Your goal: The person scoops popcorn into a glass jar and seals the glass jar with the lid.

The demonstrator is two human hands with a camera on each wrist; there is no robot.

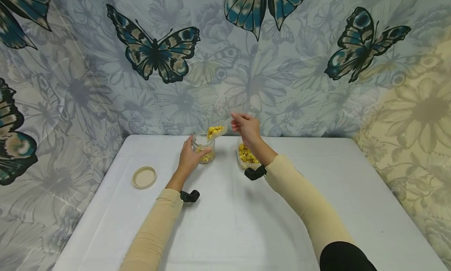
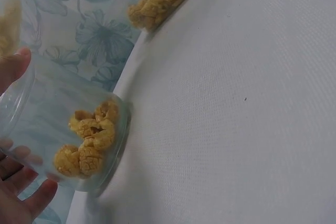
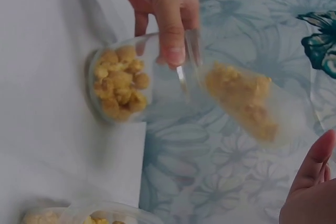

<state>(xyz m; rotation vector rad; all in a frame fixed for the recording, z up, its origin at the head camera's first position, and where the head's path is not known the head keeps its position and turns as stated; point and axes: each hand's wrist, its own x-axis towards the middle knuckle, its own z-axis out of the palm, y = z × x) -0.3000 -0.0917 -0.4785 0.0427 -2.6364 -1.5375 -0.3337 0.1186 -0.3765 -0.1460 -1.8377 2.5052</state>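
Your left hand gripped the glass jar, the thumb near the rim on one side and the fingers spread around the other. The jar stood with its base on the white tablecloth, close to the table's far edge, with its mouth open and golden popcorn gathered in the bottom.

Your right hand was raised to the right of the jar, thumb and fingers pinched together on the scoop; its handle was hard to make out. The cloudy, see-through scoop carried a heap of popcorn and slanted down toward the jar, its lower end at the mouth. You couldn't tell whether it touched the rim.

The clear tub, also holding popcorn, sat to the right of the jar and apart from it, partly hidden behind your right forearm. To the left of your left hand, the round lid lay flat on the cloth, well apart from the jar. You wore beige sleeves, and behind the table hung a pale floral backdrop with blue-green butterflies.
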